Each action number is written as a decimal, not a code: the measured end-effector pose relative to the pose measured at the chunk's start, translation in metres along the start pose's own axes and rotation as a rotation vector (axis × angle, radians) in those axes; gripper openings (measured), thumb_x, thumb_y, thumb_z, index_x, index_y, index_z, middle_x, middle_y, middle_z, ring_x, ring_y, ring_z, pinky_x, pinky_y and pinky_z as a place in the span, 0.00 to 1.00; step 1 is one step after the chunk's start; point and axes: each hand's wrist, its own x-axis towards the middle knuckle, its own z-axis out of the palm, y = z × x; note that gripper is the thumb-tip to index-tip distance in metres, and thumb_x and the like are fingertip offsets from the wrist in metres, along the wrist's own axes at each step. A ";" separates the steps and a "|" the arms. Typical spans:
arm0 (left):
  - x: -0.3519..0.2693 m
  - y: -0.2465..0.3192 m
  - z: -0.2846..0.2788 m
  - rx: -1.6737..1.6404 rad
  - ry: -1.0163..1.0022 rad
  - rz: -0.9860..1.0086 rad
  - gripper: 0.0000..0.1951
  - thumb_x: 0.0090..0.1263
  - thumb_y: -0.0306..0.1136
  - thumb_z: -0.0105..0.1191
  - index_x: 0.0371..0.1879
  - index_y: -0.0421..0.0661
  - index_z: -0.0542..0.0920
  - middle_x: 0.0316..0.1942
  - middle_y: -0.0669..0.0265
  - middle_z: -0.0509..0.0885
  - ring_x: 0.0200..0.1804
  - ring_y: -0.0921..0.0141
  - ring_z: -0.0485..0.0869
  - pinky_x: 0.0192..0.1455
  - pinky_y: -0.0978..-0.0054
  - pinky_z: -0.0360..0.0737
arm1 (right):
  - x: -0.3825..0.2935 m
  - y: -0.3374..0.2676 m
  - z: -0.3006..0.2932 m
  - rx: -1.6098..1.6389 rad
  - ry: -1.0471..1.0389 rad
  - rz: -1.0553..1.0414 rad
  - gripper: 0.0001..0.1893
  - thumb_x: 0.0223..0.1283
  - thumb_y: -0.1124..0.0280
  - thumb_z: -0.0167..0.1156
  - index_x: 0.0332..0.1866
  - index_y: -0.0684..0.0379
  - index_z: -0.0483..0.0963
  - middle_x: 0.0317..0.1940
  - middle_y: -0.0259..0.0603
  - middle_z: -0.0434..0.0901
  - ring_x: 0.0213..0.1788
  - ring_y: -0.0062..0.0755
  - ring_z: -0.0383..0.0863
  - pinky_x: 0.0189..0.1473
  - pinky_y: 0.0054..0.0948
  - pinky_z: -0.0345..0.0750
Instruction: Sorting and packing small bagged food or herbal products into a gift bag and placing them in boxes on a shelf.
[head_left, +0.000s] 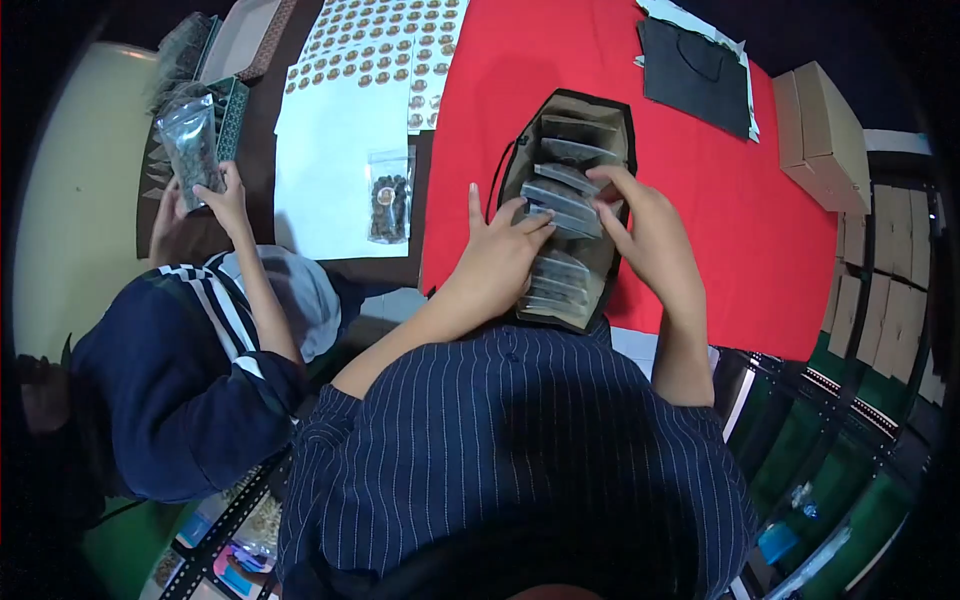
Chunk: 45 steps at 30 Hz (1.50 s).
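Note:
A black paper carrier bag (611, 281) with a brown inside stands open before me on a red cloth (720, 225). Several clear plastic pouches (559, 196) are lined up in it, their top edges showing. My left hand (499, 259) reaches over the bag's left side, its fingertips on the middle pouches. My right hand (652, 232) is at the bag's right side, with thumb and finger at the edges of the same pouches. Whether either hand pinches one is unclear. The bag's cord handle hangs at its left side. What the pouches hold is mostly hidden.
At left, a co-worker's hands (225, 199) hold a filled clear pouch (191, 146) beside patterned boxes (234, 120). Another pouch of dark pieces (388, 199) lies on white paper (322, 187), below sheets of round stickers (367, 52). Flat black bags (694, 79) and cardboard boxes (821, 139) are at right.

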 end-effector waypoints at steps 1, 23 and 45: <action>0.001 0.000 0.001 -0.021 -0.024 -0.004 0.29 0.51 0.24 0.58 0.58 0.49 0.76 0.63 0.72 0.74 0.68 0.60 0.64 0.68 0.27 0.38 | -0.002 0.000 -0.002 -0.014 -0.080 0.058 0.12 0.57 0.75 0.58 0.47 0.62 0.73 0.35 0.53 0.79 0.42 0.54 0.80 0.47 0.42 0.75; 0.005 -0.001 0.004 -0.071 0.064 -0.006 0.11 0.57 0.33 0.62 0.38 0.47 0.84 0.61 0.60 0.73 0.67 0.56 0.65 0.65 0.25 0.44 | -0.071 0.006 0.059 -0.189 -0.329 -0.016 0.07 0.48 0.74 0.65 0.27 0.67 0.76 0.31 0.52 0.77 0.38 0.54 0.79 0.43 0.43 0.76; 0.002 0.013 0.004 0.167 0.120 0.122 0.07 0.57 0.29 0.53 0.33 0.48 0.84 0.46 0.69 0.76 0.63 0.59 0.67 0.70 0.34 0.43 | -0.073 0.002 0.058 -0.076 -0.332 0.101 0.06 0.50 0.74 0.61 0.29 0.62 0.72 0.24 0.50 0.78 0.32 0.51 0.80 0.35 0.42 0.76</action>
